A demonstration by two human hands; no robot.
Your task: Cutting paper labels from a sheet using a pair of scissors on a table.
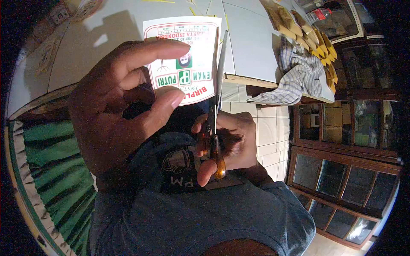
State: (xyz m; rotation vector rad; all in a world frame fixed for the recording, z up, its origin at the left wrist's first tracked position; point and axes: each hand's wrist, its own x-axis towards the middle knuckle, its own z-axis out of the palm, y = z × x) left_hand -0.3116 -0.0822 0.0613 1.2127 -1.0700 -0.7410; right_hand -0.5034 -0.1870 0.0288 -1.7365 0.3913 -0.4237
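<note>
My left hand (pixel 128 83) pinches a white printed paper label (pixel 201 57) between thumb and fingers. The label has a red border, green and red printing and a small picture, and it appears upside down. In my right hand (pixel 235 137) are scissors (pixel 219 76) with amber-brown handles, their blades pointing away from me. The blades lie along the label's right edge, one in front of the paper and one beside it. Whether they are cutting at this instant, I cannot tell. Thin yellow and white paper strips (pixel 192 11) lie on the table beyond the label.
The pale tabletop (pixel 253 44) has a wooden edge. At its right lie a checked cloth (pixel 298 73) and several filled packets (pixel 307 35), with a plastic bottle (pixel 320 14) behind. Glass-fronted wooden cabinets (pixel 339 179) stand right. Green pleated fabric (pixel 54 160) hangs at left below the table.
</note>
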